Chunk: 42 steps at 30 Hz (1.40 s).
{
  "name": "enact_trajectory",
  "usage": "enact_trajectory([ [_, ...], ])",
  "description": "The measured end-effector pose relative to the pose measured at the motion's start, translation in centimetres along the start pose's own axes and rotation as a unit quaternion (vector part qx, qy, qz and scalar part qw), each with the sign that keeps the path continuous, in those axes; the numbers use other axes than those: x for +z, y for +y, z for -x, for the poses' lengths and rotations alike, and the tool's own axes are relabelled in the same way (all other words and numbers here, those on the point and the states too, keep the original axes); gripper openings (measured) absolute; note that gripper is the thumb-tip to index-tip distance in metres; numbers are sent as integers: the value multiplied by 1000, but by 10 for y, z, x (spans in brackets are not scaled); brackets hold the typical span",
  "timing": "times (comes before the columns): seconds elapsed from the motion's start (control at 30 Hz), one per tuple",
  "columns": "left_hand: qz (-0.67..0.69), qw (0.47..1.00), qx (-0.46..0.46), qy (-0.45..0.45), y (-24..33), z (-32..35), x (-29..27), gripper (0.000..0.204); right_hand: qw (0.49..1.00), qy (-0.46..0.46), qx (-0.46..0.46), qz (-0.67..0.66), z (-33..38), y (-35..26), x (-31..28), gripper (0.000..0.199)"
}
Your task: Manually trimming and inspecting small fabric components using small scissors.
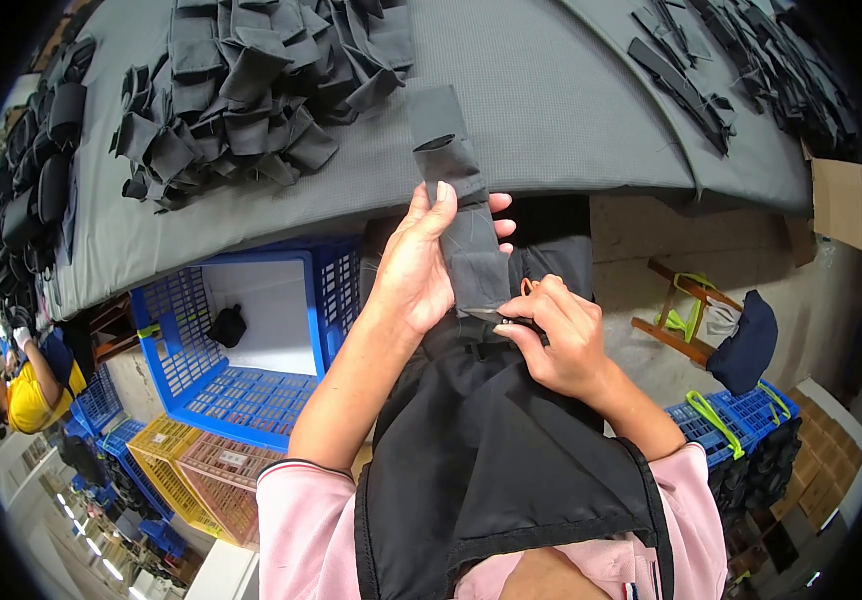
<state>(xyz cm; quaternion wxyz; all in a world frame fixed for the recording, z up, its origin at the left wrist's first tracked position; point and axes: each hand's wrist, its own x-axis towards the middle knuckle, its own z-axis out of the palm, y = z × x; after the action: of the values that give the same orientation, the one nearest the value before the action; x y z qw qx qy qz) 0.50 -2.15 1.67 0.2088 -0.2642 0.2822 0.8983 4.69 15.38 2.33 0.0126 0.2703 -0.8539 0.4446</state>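
Note:
My left hand (417,255) is closed around a strip of dark grey fabric (478,270), its thumb on top and its fingertips showing past the far side. The strip runs away from me, and its folded far end reaches over the table's near edge. Loose threads show on it. At its near end my right hand (563,335) pinches what look like small thread snips (484,315), with a thin metal tip at the fabric edge and an orange part by the index finger. Most of the snips is hidden by the fingers.
On the grey covered table (541,110) lie a pile of grey fabric pieces (251,90) and more dark strips (771,70) at right. A blue crate (241,415) stands at left, a wooden stool (686,310) at right. A person in yellow (41,390) is far left.

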Motion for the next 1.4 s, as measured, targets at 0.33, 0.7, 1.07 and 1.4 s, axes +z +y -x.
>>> enact_trajectory([
  [0.33,-25,998,22,-43,-3,2,4,30,974,24,190,-125,-20,-1,-6,40],
  [0.7,-78,996,44,16,1,1,6,30,989,-112,-82,41,7,4,0,26],
  [1.07,-129,988,87,3,-4,8,10,34,994,27,35,99,-3,0,-19,35],
  [1.4,-129,989,73,-6,-5,8,8,34,989,54,-12,135,4,7,-6,34],
])
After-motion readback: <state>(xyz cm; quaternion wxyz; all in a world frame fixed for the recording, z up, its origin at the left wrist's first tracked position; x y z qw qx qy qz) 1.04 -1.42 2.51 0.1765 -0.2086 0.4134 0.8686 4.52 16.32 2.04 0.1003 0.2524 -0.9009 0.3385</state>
